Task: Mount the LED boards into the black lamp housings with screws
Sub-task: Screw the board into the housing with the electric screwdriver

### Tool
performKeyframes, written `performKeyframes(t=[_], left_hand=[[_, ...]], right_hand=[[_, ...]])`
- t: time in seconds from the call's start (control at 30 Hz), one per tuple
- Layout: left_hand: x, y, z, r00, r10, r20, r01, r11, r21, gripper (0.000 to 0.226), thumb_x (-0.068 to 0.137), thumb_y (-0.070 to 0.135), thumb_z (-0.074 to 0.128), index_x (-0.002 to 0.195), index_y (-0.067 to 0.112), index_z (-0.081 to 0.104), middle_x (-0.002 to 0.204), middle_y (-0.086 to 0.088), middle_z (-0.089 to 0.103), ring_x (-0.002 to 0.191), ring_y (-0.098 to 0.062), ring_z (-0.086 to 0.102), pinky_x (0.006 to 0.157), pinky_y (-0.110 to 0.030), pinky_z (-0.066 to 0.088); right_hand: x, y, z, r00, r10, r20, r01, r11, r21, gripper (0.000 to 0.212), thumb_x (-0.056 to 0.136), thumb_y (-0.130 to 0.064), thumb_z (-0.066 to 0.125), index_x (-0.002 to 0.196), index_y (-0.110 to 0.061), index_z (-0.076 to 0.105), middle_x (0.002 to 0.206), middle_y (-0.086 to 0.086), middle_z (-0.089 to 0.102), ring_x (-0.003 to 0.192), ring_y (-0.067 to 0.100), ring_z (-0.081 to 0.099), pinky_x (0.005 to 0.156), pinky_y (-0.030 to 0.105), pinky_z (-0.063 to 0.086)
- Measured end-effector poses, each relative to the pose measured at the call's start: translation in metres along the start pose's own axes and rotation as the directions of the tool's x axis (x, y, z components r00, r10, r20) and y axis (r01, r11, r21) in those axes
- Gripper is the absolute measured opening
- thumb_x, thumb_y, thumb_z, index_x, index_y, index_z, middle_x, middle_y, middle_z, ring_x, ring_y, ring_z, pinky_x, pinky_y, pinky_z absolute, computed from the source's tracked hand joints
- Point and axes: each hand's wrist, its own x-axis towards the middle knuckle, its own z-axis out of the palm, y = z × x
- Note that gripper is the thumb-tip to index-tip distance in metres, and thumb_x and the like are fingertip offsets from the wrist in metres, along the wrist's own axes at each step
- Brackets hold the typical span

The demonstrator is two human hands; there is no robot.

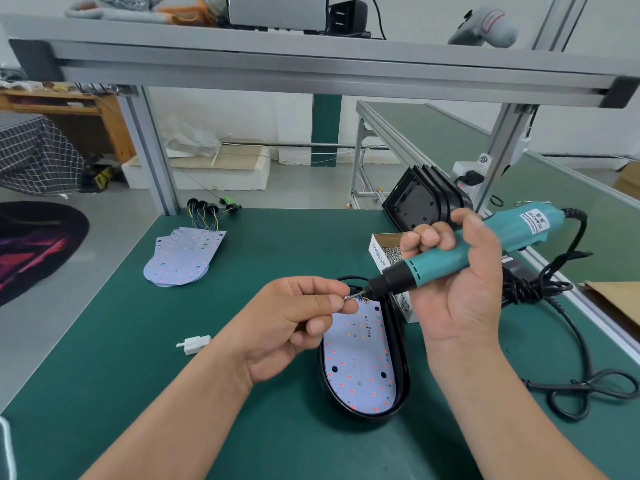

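LED board (360, 362) lay in the black lamp housing (403, 358), near on the tabletop (173, 358). My left grip (298, 320) pinched a screw (347, 297) at the bit; my right grip (460, 285) clasped the screwdriver (460, 252). Next, I judged: lower it into a board hole.

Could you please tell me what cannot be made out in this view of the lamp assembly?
1. Head view: the screw, pinched by the left hand, is too small; fingertips half cover it.
2. Head view: the LED board's upper left part lies behind that hand.
3. Head view: the screw box label is blocked by the right hand and electric screwdriver.
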Motion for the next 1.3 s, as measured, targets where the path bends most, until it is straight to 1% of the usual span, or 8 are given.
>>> performKeyframes(t=[0.17,0.3,0.5,0.8,0.9,1.0,1.1,1.3], left_hand=[[-0.0007,0.0008,0.0,1.0,0.006,0.005,-0.006,1.0,0.017,0.021,0.097,-0.006,0.065,0.095,0.008,0.08,0.101,-0.021,0.077,0.046,-0.005,0.044,0.038,-0.015,0.031],[-0.0008,0.0004,0.0001,1.0,0.01,0.013,-0.01,0.999,0.031,0.026,0.098,-0.007,0.064,0.091,0.011,0.082,0.101,-0.021,0.077,0.046,-0.005,0.044,0.038,-0.015,0.031],[-0.0004,-0.0002,0.0003,1.0,0.008,0.003,-0.008,1.0,0.03,0.022,0.098,-0.008,0.064,0.095,0.008,0.079,0.102,-0.022,0.077,0.045,-0.006,0.045,0.038,-0.015,0.032],[0.0,-0.0008,-0.0003,1.0,0.002,0.001,-0.002,1.0,-0.006,0.023,0.096,-0.007,0.066,0.093,0.009,0.082,0.102,-0.022,0.077,0.045,-0.005,0.045,0.038,-0.014,0.032],[-0.0001,-0.0016,-0.0002,1.0,0.009,-0.011,-0.008,1.0,0.029,0.021,0.096,-0.006,0.066,0.095,0.009,0.081,0.103,-0.022,0.077,0.045,-0.006,0.046,0.038,-0.015,0.032],[-0.0001,-0.001,-0.0004,0.998,0.041,-0.053,-0.036,0.995,0.092,0.013,0.097,-0.006,0.067,0.104,0.002,0.075,0.103,-0.023,0.078,0.045,-0.006,0.045,0.039,-0.015,0.032],[-0.0001,-0.0014,-0.0012,0.994,0.072,-0.087,-0.057,0.986,0.158,0.013,0.097,-0.005,0.068,0.108,-0.001,0.072,0.104,-0.023,0.079,0.044,-0.007,0.045,0.04,-0.015,0.031],[0.0007,-0.0035,-0.0016,0.989,0.083,-0.119,-0.053,0.969,0.243,0.014,0.097,-0.004,0.067,0.109,0.001,0.074,0.103,-0.021,0.08,0.045,-0.009,0.044,0.042,-0.016,0.029]], right_hand=[[0.0,0.0004,-0.0009,1.0,0.0,0.001,0.0,1.0,0.0,0.005,0.101,-0.021,0.062,0.099,-0.018,0.06,0.07,-0.002,0.047,0.07,0.016,0.055,0.079,0.034,0.055],[0.0011,0.0001,-0.0023,1.0,0.003,-0.01,-0.003,1.0,-0.004,0.005,0.101,-0.021,0.062,0.097,-0.017,0.062,0.07,-0.002,0.047,0.07,0.016,0.055,0.079,0.034,0.055],[0.0016,0.0001,-0.004,1.0,0.005,0.016,-0.005,1.0,-0.013,0.004,0.101,-0.02,0.061,0.098,-0.018,0.059,0.07,-0.003,0.047,0.07,0.016,0.054,0.079,0.034,0.054],[0.0014,-0.0008,-0.0036,1.0,0.008,0.019,-0.007,1.0,-0.016,0.003,0.102,-0.02,0.06,0.099,-0.018,0.059,0.07,-0.003,0.047,0.07,0.016,0.055,0.079,0.034,0.054],[0.0009,-0.0009,-0.0034,1.0,0.008,0.022,-0.007,1.0,-0.029,0.004,0.102,-0.019,0.058,0.099,-0.018,0.058,0.07,-0.003,0.047,0.07,0.015,0.054,0.079,0.034,0.054],[0.0003,-0.0005,-0.0025,0.999,0.008,0.053,-0.005,0.999,-0.046,0.004,0.104,-0.02,0.056,0.1,-0.019,0.057,0.071,-0.003,0.047,0.071,0.015,0.055,0.08,0.034,0.054],[0.0002,-0.0001,-0.0018,0.997,0.013,0.078,-0.008,0.998,-0.065,0.004,0.103,-0.02,0.057,0.099,-0.019,0.058,0.072,-0.003,0.048,0.071,0.015,0.055,0.081,0.034,0.055],[0.0013,0.0049,-0.003,0.999,0.027,0.042,-0.023,0.995,-0.101,0.003,0.101,-0.021,0.059,0.1,-0.02,0.057,0.073,-0.002,0.045,0.071,0.016,0.054,0.079,0.035,0.054]])
